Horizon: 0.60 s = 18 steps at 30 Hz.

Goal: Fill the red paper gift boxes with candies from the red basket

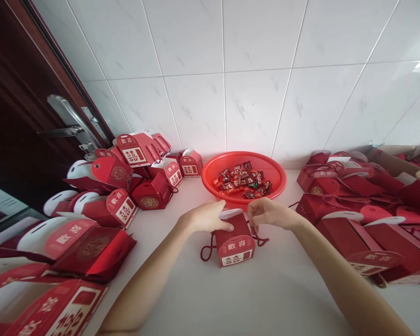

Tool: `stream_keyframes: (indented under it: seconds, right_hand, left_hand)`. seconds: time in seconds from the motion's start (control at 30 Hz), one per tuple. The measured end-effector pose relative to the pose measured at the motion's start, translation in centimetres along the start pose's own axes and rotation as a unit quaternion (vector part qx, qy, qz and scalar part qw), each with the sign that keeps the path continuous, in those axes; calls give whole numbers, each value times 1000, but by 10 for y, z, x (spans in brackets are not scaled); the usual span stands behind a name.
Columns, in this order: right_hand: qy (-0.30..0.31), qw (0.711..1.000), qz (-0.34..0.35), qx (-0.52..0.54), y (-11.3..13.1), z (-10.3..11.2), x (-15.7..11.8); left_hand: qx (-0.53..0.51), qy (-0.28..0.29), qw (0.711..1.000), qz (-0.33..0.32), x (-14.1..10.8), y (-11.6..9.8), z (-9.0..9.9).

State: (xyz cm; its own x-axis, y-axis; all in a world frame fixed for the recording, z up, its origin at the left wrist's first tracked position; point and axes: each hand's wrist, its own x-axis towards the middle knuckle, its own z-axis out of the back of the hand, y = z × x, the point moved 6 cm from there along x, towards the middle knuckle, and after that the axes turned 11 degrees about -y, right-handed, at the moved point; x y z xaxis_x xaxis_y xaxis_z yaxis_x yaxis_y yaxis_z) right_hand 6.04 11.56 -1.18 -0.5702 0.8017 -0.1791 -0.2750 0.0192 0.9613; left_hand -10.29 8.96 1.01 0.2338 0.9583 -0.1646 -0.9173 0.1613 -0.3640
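A small red box (235, 238) with gold and white lettering stands upright on the white table in front of me. Its dark red cord loops out on both sides. My left hand (208, 217) is wrapped over the box's left side, thumb on its top. At the box's right rear, my right hand (268, 213) has its fingers pinched together by the cord (262, 241); whether they grip it is too small to tell. Just behind both hands sits a red plastic basket (278, 179) holding wrapped candies (245, 180).
Many red boxes (121, 207) are piled at the left, some stacked. More red boxes (353, 238) crowd the right side. A tiled wall (255, 107) rises behind the basket. A dark door with a metal handle (65, 131) stands at the far left.
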Motion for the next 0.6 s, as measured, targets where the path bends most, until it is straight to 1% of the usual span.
stream_keyframes:
  seconds: [0.07, 0.17, 0.3, 0.37, 0.47, 0.6]
  right_hand:
    - [5, 1000, 3, 15, 2, -1, -1]
    - [20, 999, 7, 26, 3, -1, -3]
    - [65, 997, 2, 30, 3, -8, -5]
    - [85, 996, 8, 13, 4, -12, -6]
    - [87, 995, 25, -42, 5, -17, -7]
    - [83, 992, 29, -88, 3, -17, -8]
  left_hand:
    - [-11, 18, 1000, 16, 0, 2, -4]
    - [-22, 28, 999, 37, 1, 3, -6]
    - [-14, 29, 998, 44, 0, 2, -5]
    - [-3, 24, 999, 43, 0, 1, -3]
    - [5, 17, 999, 41, 0, -1, -1]
    - [-43, 31, 998, 19, -1, -3, 0]
